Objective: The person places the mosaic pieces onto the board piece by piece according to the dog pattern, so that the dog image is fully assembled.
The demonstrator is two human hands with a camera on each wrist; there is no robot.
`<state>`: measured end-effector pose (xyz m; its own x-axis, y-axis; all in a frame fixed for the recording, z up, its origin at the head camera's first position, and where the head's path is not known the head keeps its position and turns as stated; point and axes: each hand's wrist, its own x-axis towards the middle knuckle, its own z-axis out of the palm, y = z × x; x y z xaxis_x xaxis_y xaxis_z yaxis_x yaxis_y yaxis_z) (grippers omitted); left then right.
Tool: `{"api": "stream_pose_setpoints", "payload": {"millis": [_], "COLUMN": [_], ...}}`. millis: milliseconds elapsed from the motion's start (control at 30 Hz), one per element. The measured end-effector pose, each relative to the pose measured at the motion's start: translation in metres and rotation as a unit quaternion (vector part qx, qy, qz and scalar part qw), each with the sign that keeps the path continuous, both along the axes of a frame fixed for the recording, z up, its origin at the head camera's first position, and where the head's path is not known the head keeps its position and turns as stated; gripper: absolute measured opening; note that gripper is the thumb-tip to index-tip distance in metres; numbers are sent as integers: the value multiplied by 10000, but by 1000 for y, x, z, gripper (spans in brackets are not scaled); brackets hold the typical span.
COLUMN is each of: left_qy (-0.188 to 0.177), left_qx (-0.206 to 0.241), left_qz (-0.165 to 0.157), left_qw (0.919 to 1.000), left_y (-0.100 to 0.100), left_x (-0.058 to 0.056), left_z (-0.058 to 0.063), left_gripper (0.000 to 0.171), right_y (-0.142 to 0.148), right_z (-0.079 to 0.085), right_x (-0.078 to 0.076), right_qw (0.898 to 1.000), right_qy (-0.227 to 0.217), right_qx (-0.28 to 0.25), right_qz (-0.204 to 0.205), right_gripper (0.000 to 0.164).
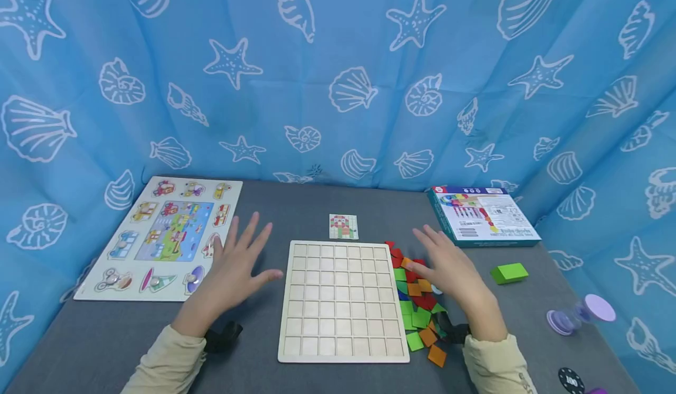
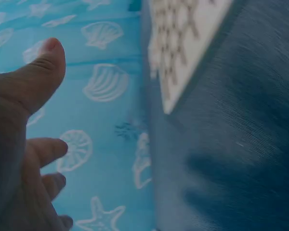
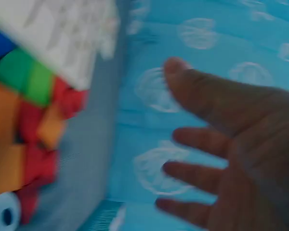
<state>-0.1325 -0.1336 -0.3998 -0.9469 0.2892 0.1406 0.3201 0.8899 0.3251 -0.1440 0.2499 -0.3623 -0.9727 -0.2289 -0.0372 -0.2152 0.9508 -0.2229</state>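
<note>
A square wooden grid board (image 1: 340, 303) lies on the grey table between my two hands, its squares bare. Left of it, my left hand (image 1: 229, 273) hovers with spread, straight fingers and holds nothing. My right hand (image 1: 449, 268), fingers extended and also holding nothing, is over the heap of coloured tiles (image 1: 421, 317) along the board's right side. Red, green, orange and blue pieces show in that heap, partly hidden by the hand and wrist strap. Just beyond the board lies a small pattern card (image 1: 343, 226) with a red and green picture on a grid.
A peg puzzle board (image 1: 127, 206) with vehicle pieces lies at the left. To the right are a flat box (image 1: 483, 215), a green block (image 1: 509, 273), a purple hourglass-like object (image 1: 581, 313) and a black round chip (image 1: 571, 380). A blue shell-patterned curtain (image 1: 327, 88) hangs behind the table.
</note>
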Motion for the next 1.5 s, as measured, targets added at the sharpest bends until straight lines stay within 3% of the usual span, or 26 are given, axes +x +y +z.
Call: {"api": "stream_pose_setpoints", "payload": {"millis": [167,300,467,600,933,1200,1500], "left_qy": [-192,-476,-956,-1340,-1511,-1505,-1495], "left_qx": [108,231,314,432,476,558,731], "left_qz": [-409,-841,-1433,-1701,-1722,-1578,-1418], "left_qw": [9989,9951,9845,9753,9722,9743,9758], "left_y": [-1,4,10,12,11,9,9], "left_x": [-9,-9,-5,-2,1,0,2], "left_z": [-18,-32,-41,-44,-49,-53,-56], "left_gripper": [91,93,95,97,97,98,100], "right_y": [4,5,3,3,7,13,19], "right_z": [-23,-36,-47,-53,-57,-58,-53], "right_x": [-22,-36,-49,-53,-60,-67,-70], "right_qw": [9982,9960,9947,9948,9938,9965,9923], "right_qy": [186,126,-139,-322,-237,-532,-862], "right_qx": [-147,-170,-185,-143,20,-136,-306], "right_qz": [559,869,1000,958,1086,624,834], "right_gripper": [55,41,30,27,26,26,24]}}
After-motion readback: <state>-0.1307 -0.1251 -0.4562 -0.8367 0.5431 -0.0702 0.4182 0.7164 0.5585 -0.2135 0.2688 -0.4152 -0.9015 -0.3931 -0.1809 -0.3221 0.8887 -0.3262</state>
